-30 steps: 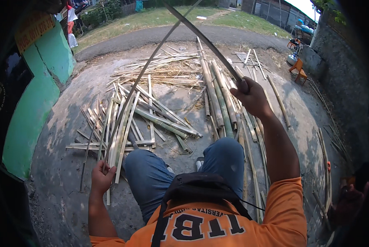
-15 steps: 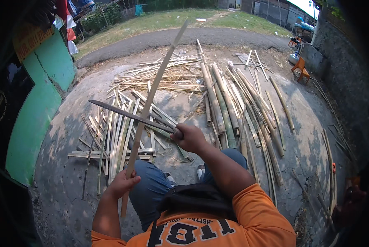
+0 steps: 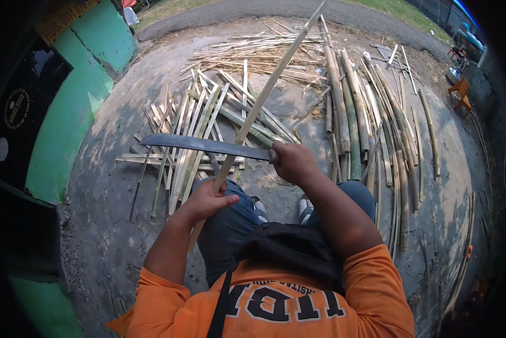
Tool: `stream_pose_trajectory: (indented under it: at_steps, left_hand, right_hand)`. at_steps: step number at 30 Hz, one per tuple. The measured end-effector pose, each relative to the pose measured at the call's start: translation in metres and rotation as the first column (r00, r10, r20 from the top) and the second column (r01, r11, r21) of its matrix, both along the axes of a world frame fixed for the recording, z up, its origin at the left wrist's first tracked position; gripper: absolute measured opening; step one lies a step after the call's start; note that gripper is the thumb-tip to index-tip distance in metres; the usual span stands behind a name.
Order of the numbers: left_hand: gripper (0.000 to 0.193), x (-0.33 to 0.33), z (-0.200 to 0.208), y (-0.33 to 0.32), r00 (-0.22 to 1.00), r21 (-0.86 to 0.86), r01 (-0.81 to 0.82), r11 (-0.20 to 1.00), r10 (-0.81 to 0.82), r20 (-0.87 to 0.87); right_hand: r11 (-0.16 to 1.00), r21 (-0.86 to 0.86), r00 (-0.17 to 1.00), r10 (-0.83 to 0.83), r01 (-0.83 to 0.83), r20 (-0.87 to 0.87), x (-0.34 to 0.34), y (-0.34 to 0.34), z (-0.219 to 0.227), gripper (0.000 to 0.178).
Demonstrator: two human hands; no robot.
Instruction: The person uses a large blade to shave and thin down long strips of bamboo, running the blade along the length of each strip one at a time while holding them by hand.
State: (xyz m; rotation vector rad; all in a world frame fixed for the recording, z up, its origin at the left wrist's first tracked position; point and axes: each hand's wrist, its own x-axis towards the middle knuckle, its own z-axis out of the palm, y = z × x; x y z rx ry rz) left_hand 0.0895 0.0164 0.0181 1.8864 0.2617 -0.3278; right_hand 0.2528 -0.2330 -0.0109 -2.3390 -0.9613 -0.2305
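Head view, bamboo strip (image 3: 266, 97) slanting through clasping left hand (image 3: 208, 201), left of right hand (image 3: 294, 162) clenched round machete (image 3: 202, 144)

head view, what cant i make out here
In the head view:
Knife handle: mostly hidden by the right hand.
Bamboo strip: gripped stretch hidden by the left hand.
Road: partly cut off by the top edge.
Lower right rim: lost in shadow.

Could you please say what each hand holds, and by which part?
The right hand holds a machete by its handle; the left hand grips a bamboo strip toward its lower end.
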Motion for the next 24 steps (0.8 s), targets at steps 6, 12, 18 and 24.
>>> stream_pose_trajectory:
  at_steps: [6, 12, 18, 24]
  left_hand:
    - [0.043, 0.001, -0.031, 0.0, 0.99, 0.017, -0.117, 0.993, 0.116, 0.076]
    - [0.046, 0.006, -0.019, -0.008, 0.993, 0.204, -0.101, 0.974, 0.087, 0.077]
    - [0.045, 0.004, -0.028, -0.006, 0.982, 0.107, -0.183, 0.977, 0.177, 0.06]
    - [0.046, 0.008, -0.035, -0.006, 0.991, 0.176, -0.129, 0.976, 0.123, 0.047]
  right_hand:
    - [0.992, -0.093, 0.996, 0.087, -0.084, 0.031, -0.007, 0.01, 0.001, 0.014]
    - [0.996, -0.09, 0.999, 0.018, -0.015, 0.04, 0.007, 0.012, -0.009, 0.011]
    - [0.985, -0.159, 0.997, 0.074, -0.069, 0.031, -0.004, 0.02, -0.006, 0.013]
    - [0.995, -0.096, 1.0, 0.03, -0.03, 0.001, 0.007, 0.011, -0.011, 0.011]
